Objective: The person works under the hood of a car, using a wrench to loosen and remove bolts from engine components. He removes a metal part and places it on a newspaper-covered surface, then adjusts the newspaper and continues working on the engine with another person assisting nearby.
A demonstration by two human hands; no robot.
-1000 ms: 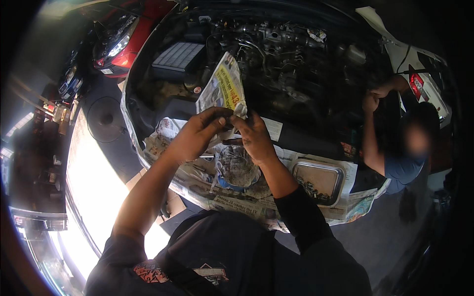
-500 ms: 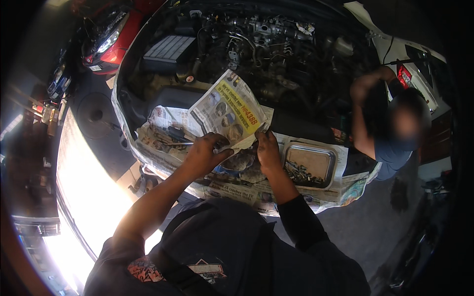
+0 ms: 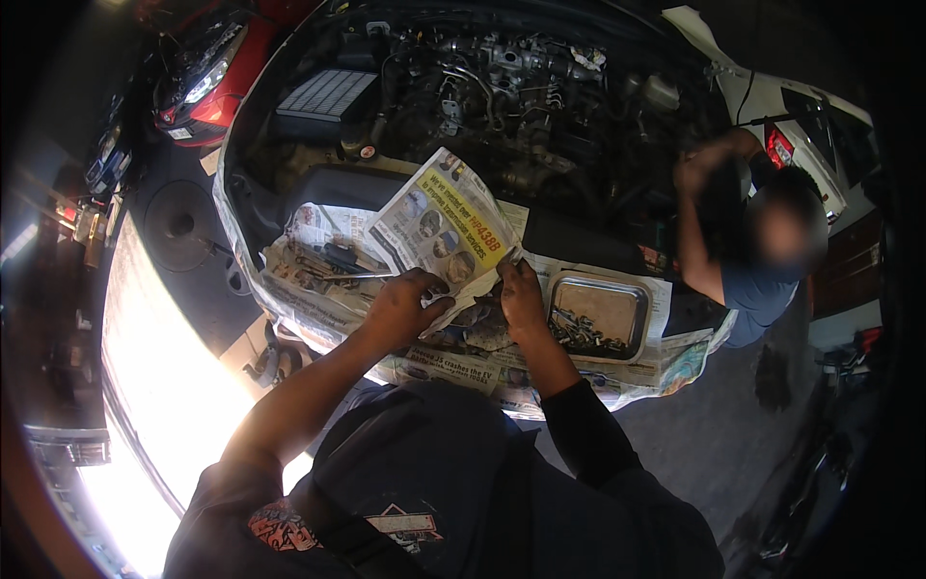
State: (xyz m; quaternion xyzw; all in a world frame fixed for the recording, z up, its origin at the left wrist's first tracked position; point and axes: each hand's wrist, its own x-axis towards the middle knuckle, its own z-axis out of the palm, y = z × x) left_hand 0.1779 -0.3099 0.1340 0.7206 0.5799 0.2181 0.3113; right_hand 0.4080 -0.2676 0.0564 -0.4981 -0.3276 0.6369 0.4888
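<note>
A newspaper sheet (image 3: 439, 217) with a yellow printed panel is held tilted between my two hands at the car's front edge. My left hand (image 3: 410, 301) curls its fingers over the sheet's lower edge, thumb pointing right. At the lower right corner, my right hand (image 3: 522, 297) pinches the paper between thumb and fingers. A dark, crumpled item (image 3: 485, 326) lies below the sheet, between my hands; its kind is unclear. Just right of my right hand sits a metal tray (image 3: 644, 318) with many loose bolts (image 3: 584, 333) in it.
More newspaper (image 3: 449, 370) covers the car's front edge. Hand tools (image 3: 333, 261) lie on it at the left. Beyond is the open engine bay (image 3: 502, 87) with a ribbed air filter (image 3: 328, 94). A co-worker (image 3: 762, 241) leans in from the right. A red car (image 3: 217, 96) stands far left.
The newspaper sheet has shifted slightly down and left in my hands, and my grip looks the same. The view has moved a little. The co-worker's arm has moved slightly.
</note>
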